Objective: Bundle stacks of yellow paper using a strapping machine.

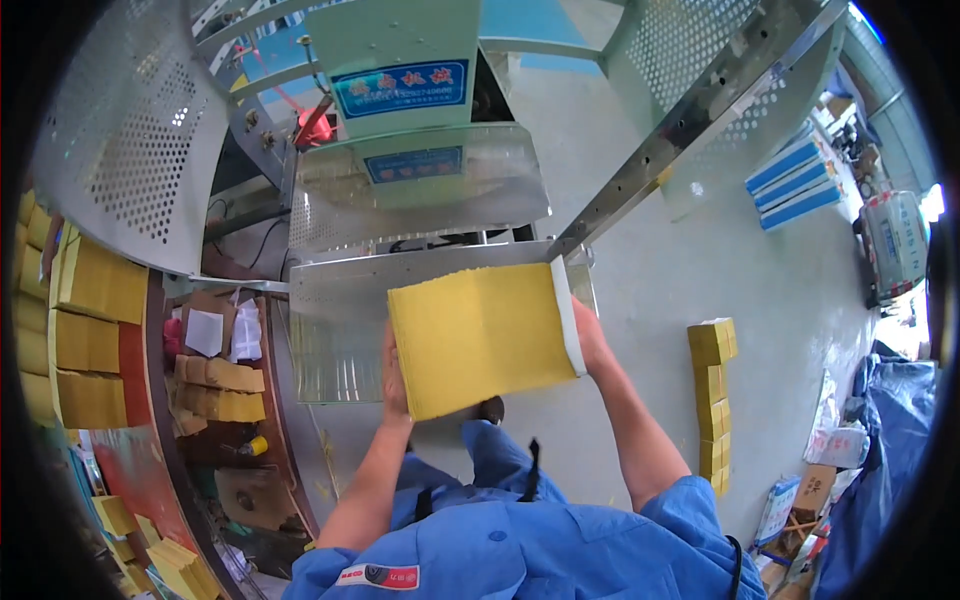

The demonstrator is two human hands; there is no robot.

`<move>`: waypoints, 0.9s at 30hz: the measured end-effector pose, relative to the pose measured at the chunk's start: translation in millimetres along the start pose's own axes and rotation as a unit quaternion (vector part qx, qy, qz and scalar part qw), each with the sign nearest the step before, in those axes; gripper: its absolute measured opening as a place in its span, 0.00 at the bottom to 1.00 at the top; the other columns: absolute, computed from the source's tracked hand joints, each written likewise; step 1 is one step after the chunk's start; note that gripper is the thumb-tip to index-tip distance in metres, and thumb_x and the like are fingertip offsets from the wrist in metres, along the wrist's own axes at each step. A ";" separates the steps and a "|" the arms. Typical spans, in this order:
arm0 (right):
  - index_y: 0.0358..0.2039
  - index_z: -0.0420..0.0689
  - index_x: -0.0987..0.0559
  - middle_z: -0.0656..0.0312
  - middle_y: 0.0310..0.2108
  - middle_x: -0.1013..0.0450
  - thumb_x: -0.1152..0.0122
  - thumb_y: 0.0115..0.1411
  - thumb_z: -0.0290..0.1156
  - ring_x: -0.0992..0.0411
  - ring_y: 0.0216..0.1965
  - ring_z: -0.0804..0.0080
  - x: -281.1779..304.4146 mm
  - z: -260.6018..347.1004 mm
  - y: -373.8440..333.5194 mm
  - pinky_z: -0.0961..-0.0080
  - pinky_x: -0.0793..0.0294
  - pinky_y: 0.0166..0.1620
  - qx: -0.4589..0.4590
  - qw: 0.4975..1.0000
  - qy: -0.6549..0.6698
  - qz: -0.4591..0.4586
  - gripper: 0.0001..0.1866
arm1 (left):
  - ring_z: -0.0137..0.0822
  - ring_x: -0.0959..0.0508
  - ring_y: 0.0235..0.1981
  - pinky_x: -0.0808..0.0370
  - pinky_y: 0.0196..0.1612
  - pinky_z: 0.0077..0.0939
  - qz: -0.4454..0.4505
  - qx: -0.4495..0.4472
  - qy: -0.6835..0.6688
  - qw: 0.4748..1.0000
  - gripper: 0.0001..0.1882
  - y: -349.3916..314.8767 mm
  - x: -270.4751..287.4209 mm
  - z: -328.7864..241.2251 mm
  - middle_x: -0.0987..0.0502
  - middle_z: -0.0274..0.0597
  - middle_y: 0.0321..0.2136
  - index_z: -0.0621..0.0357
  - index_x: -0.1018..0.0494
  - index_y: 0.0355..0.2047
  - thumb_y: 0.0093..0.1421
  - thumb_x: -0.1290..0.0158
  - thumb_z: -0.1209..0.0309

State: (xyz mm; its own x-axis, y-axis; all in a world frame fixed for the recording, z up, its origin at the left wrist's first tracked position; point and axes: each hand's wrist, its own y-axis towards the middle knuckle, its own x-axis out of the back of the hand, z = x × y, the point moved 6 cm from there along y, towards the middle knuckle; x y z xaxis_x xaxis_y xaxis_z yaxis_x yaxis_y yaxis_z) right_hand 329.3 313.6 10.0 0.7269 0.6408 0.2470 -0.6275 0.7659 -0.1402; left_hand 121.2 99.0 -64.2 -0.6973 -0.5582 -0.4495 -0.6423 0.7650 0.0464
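A thick stack of yellow paper sheets is held level in front of my body between both hands. My left hand presses against its left side, with most of the fingers hidden behind the stack. On the other side my right hand grips along a white strip that covers the stack's right edge; its fingertips are out of sight. Beneath and beyond the stack lies the metal tray of a machine, and I cannot tell whether the paper touches it.
The machine has a shiny metal plate, perforated side panels and a slanted metal bar. At left, yellow paper stacks sit beside an open shelf. More yellow bundles line the floor at right, near a blue tarp.
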 end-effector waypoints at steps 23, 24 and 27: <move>0.63 0.41 0.32 0.60 0.55 0.27 0.52 0.71 0.43 0.32 0.56 0.74 18.1 -13.9 -8.4 0.77 0.35 0.60 -0.092 0.991 0.096 0.021 0.25 | 0.38 0.38 0.65 0.42 0.66 0.32 0.044 0.192 0.020 0.980 0.33 28.4 9.0 -26.0 0.39 0.44 0.65 0.60 0.49 0.69 0.71 0.57 0.55; 0.62 0.41 0.32 0.61 0.54 0.27 0.51 0.71 0.42 0.32 0.56 0.75 17.3 -15.1 -8.3 0.77 0.35 0.59 -0.088 0.992 0.092 0.014 0.25 | 0.38 0.39 0.65 0.43 0.67 0.32 0.056 0.182 0.034 0.981 0.33 29.4 8.8 -28.2 0.39 0.44 0.65 0.61 0.49 0.69 0.71 0.57 0.56; 0.62 0.41 0.30 0.61 0.53 0.26 0.52 0.71 0.41 0.31 0.55 0.76 14.5 -15.1 -8.2 0.78 0.34 0.59 -0.099 0.989 0.112 -0.003 0.24 | 0.38 0.40 0.66 0.44 0.67 0.32 0.071 0.170 0.052 0.982 0.33 34.2 -0.7 -37.8 0.40 0.45 0.65 0.63 0.49 0.69 0.70 0.56 0.58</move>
State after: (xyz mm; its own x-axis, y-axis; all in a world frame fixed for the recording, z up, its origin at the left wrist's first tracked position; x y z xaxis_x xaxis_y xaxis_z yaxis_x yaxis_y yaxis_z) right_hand 349.3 317.4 0.2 0.7876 0.6154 0.0322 -0.5728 0.7502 -0.3302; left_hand 87.7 113.5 -28.7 -0.8121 -0.4547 -0.3657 -0.4059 0.8904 -0.2057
